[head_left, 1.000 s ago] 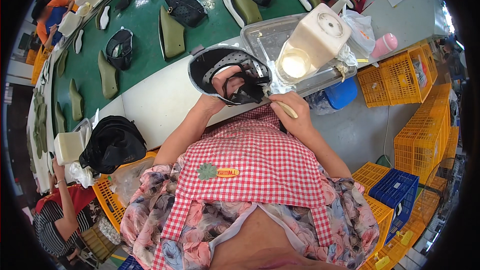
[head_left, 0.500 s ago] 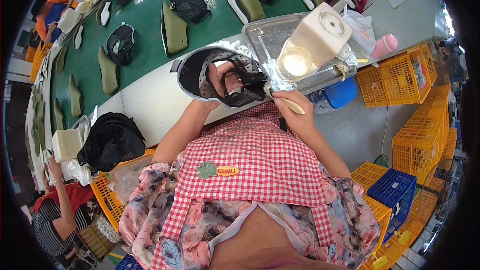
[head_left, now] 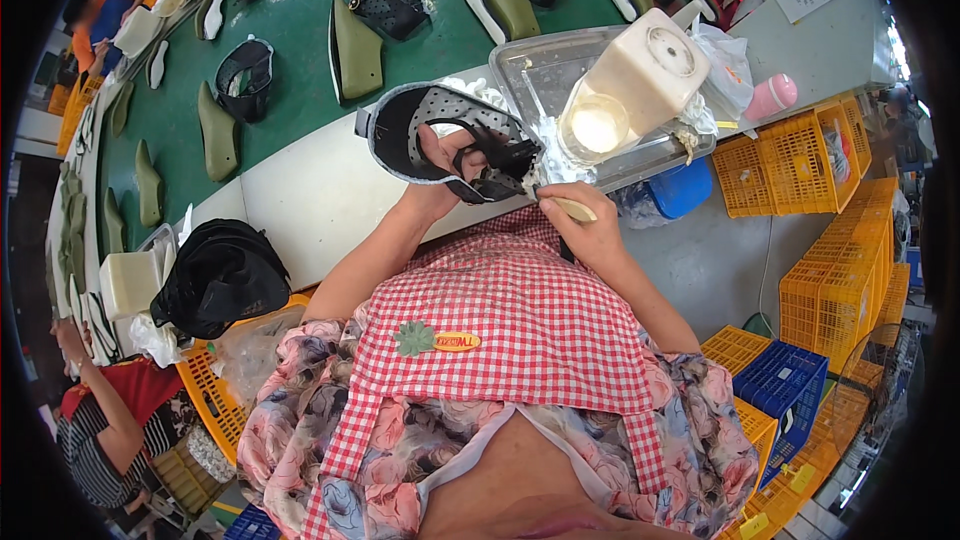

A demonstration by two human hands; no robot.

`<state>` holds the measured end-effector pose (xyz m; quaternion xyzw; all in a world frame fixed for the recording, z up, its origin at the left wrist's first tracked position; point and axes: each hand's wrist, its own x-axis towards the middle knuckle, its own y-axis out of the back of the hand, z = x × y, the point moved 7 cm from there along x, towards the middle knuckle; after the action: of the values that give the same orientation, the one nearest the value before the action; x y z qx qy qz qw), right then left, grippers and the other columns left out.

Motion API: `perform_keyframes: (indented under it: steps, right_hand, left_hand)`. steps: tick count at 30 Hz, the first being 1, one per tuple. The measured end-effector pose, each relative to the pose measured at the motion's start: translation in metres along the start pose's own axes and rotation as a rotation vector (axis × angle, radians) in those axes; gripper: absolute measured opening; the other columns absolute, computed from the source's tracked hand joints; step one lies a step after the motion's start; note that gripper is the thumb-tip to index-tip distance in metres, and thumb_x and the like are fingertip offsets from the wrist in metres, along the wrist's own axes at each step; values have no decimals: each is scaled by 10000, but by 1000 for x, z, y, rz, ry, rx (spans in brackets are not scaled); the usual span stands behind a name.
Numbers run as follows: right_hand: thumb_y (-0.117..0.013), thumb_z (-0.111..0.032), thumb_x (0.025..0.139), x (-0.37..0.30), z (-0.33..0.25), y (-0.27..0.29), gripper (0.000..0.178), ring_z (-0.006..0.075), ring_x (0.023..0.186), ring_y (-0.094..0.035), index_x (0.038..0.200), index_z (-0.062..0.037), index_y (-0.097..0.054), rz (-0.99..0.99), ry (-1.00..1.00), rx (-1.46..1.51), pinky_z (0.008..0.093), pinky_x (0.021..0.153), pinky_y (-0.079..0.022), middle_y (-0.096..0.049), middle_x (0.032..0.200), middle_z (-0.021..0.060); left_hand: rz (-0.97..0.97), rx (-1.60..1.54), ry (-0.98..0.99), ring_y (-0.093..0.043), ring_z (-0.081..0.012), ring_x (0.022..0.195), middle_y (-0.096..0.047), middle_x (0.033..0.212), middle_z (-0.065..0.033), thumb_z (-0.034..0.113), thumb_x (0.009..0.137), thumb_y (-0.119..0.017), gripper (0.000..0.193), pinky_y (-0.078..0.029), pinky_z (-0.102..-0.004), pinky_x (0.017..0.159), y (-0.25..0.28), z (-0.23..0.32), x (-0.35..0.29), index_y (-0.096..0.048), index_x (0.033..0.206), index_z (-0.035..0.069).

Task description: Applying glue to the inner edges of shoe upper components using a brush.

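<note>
My left hand [head_left: 441, 152] holds a black perforated shoe upper [head_left: 393, 140] with a pale edge, its fingers curled inside the opening. The upper is tilted, its dark straps hanging toward my right hand. In my right hand [head_left: 588, 222] is a brush [head_left: 573, 208] with a pale wooden handle. Its bristle end is at the right edge of the upper; whether it touches is hard to tell. Just beyond stands a cup of white liquid [head_left: 595, 126], joined to a cream plastic bottle [head_left: 655, 58], over a clear tray [head_left: 508, 62].
Olive shoe lasts [head_left: 353, 52] and black uppers [head_left: 388, 6] lie on the green belt [head_left: 295, 90]. A black cloth bundle [head_left: 222, 275] sits at left. Yellow crates [head_left: 780, 168] and a blue crate [head_left: 782, 380] stand at right. Co-workers are at far left.
The upper has moved slightly up and right and turned a little in my left hand. My right hand and brush have shifted slightly left. The lasts on the belt have moved slightly right.
</note>
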<state>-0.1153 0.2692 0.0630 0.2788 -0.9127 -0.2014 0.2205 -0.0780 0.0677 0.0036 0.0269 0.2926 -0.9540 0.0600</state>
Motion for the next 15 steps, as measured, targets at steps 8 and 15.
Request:
perform_keyframes:
  steps: [8, 15]
  right_hand:
    - [-735, -99, 868, -4, -4, 15, 133, 233, 820, -693, 988, -41, -743, 21, -70, 96, 329, 749, -530, -727, 905, 118]
    - [-712, -36, 859, 2, -22, 27, 108, 228, 775, -671, 965, -20, -729, 133, 36, 32, 327, 716, -513, -714, 867, 118]
  left_hand:
    - [-138, 131, -76, -613, -225, 1121, -675, 1181, -160, 977, 747, -168, 1244, -417, -322, 1030, -1, 0, 1, -635, 1205, -81]
    - [-137, 105, -126, -613, -263, 1168, -669, 1202, -176, 964, 772, -185, 1217, -401, -362, 1083, 0, -2, 3, -651, 1194, -78]
